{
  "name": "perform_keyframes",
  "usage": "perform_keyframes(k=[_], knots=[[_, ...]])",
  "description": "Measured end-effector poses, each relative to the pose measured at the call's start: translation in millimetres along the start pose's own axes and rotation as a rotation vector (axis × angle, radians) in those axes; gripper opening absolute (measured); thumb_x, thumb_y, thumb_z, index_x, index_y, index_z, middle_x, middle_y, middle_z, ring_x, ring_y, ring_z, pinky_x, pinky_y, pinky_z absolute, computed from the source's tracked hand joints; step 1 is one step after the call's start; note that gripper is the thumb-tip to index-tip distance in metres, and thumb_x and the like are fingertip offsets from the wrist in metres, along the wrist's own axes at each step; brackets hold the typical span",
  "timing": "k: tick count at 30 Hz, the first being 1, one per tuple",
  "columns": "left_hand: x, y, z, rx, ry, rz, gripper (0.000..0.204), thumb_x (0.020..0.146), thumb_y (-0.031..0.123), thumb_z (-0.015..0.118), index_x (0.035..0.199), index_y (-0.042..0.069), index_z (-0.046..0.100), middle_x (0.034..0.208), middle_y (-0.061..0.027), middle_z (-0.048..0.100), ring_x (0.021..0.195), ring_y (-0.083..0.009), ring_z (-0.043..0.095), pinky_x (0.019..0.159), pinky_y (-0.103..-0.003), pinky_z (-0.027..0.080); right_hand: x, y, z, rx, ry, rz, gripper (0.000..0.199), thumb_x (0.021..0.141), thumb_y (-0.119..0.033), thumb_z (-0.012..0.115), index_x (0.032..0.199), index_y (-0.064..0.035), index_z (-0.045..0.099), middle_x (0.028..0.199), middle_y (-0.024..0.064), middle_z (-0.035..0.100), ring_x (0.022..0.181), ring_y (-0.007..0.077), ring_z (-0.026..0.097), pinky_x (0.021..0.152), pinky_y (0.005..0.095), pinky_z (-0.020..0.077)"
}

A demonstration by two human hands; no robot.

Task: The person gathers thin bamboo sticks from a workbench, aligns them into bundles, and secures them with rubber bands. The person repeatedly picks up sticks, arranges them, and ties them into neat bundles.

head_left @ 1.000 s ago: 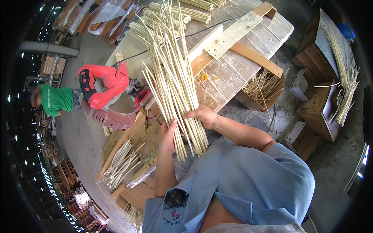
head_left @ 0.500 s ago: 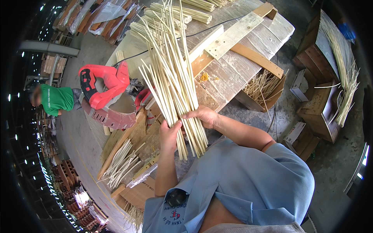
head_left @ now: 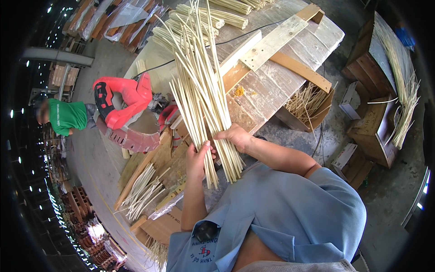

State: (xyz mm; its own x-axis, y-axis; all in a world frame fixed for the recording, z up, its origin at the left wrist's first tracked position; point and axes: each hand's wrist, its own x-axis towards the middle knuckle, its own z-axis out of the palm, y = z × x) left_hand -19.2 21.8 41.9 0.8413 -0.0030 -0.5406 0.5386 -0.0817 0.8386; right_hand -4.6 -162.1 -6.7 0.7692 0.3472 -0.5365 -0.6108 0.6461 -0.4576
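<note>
Both hands hold a loose bundle of long pale rattan sticks (head_left: 199, 90) near its lower end, in front of my body. My left hand (head_left: 197, 159) is closed round the smaller left-hand part, thumb on top. Around the larger right-hand part my right hand (head_left: 236, 138) is closed, its thumb pointing left across the sticks. A narrow gap parts the two portions between the hands. Higher up the sticks cross and fan out over the worktable (head_left: 267, 90). The fingers under the bundle are mostly hidden.
A red power saw (head_left: 124, 106) stands on the left of the bench. Wooden boards (head_left: 276, 43) and a black cable (head_left: 253, 31) cross the tabletop. Cut sticks fill a cardboard box (head_left: 328, 106) on the right. More sticks (head_left: 140, 190) lie lower left. A person in green (head_left: 68, 115) is beyond the saw.
The bundle has been parted: a gap has opened between the left and right portions at their lower ends. The stick tops have shifted slightly, and both hands stay closed.
</note>
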Motion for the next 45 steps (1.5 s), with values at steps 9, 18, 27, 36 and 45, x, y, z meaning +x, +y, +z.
perform_keyframes(k=[9, 18, 27, 36, 45], knots=[[2, -5, -6, -0.129, -0.059, 0.01, 0.026, 0.098, 0.012, 0.066, 0.118, -0.003, 0.058, 0.101, -0.0134, 0.07, 0.08, -0.0204, 0.071, 0.069, -0.034, 0.062, 0, -1, -4, 0.062, -0.143, 0.032, 0.041, 0.083, -0.001, 0.072, 0.122, 0.0115, 0.062, 0.102, 0.0228, 0.072, 0.082, 0.03, 0.074, 0.072, 0.0443, 0.0655], [13, -15, -4, -0.051, -0.047, 0.136, 0.028, 0.091, 0.0, 0.067, 0.118, -0.005, 0.061, 0.111, -0.0109, 0.071, 0.095, -0.0163, 0.069, 0.086, -0.032, 0.055, -3, -2, 0, 0.032, -0.158, 0.03, 0.046, 0.084, -0.009, 0.079, 0.125, 0.0051, 0.063, 0.11, 0.0169, 0.072, 0.095, 0.0268, 0.072, 0.086, 0.0419, 0.061], [11, -5, 7, 0.314, 0.066, 0.147, 0.027, 0.089, 0.0, 0.067, 0.115, -0.006, 0.063, 0.108, -0.0106, 0.072, 0.091, -0.0163, 0.07, 0.081, -0.032, 0.056, 6, 5, 6, -0.019, -0.006, -0.001, 0.042, 0.081, -0.001, 0.079, 0.119, 0.0083, 0.066, 0.106, 0.0187, 0.073, 0.091, 0.0281, 0.073, 0.081, 0.0433, 0.0625], [-1, -8, -4, -0.013, 0.008, 0.083, 0.026, 0.093, 0.011, 0.074, 0.113, -0.004, 0.065, 0.104, -0.0085, 0.072, 0.088, -0.0125, 0.067, 0.078, -0.03, 0.054, 2, 1, 9, 0.025, -0.034, 0.031, 0.043, 0.083, -0.001, 0.075, 0.123, 0.0102, 0.062, 0.11, 0.0228, 0.071, 0.092, 0.0306, 0.073, 0.083, 0.0447, 0.0633], [-9, -3, -8, -0.21, -0.06, 0.003, 0.028, 0.1, 0.02, 0.066, 0.117, -0.002, 0.062, 0.095, -0.0094, 0.07, 0.077, -0.0168, 0.07, 0.067, -0.032, 0.06, 4, 2, 0, 0.063, -0.155, 0.051, 0.043, 0.084, -0.004, 0.075, 0.122, 0.0086, 0.062, 0.108, 0.0212, 0.071, 0.091, 0.03, 0.073, 0.083, 0.0456, 0.0628]])
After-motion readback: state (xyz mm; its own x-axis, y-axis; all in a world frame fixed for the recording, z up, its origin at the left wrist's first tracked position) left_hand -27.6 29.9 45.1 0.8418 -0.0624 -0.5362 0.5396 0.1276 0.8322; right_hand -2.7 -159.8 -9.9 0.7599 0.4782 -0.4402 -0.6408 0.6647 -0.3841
